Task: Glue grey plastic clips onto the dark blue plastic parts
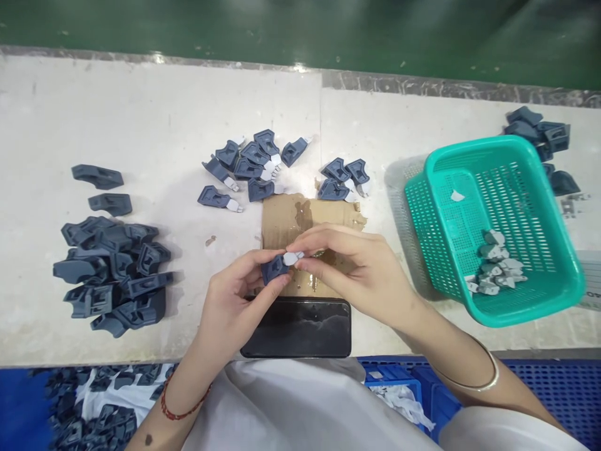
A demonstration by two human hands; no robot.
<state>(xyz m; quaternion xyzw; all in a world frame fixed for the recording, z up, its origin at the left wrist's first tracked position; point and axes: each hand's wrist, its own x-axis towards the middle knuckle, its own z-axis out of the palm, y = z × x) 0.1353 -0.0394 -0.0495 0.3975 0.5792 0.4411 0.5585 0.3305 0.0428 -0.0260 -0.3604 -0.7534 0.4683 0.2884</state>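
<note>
The left hand (230, 297) grips a dark part (272, 269) between thumb and fingers. The right hand (361, 263) pinches a white tip (292, 257) at the end of that part. Both hands are above a stained piece of cardboard (282, 216) on the pale table (154, 100).

A phone (305, 329) lies at the near edge, just below the hands; the left hand overlaps its left end in this view, and whether they touch I cannot tell.

Beyond the cardboard are two groups of tipped parts, a larger one (235, 168) and a smaller one (334, 190) to its right. Far left, a heap of bare parts (115, 269) sits on the table, with two more apart above it.

On the right, a green basket (434, 222) holds loose white tips (500, 266), mostly in its near corner. It partly hides more dark parts (523, 131) behind it.

Below the table, more parts (106, 429) lie at left; a blue crate (392, 379) stands at right with white scraps (404, 401) inside.
</note>
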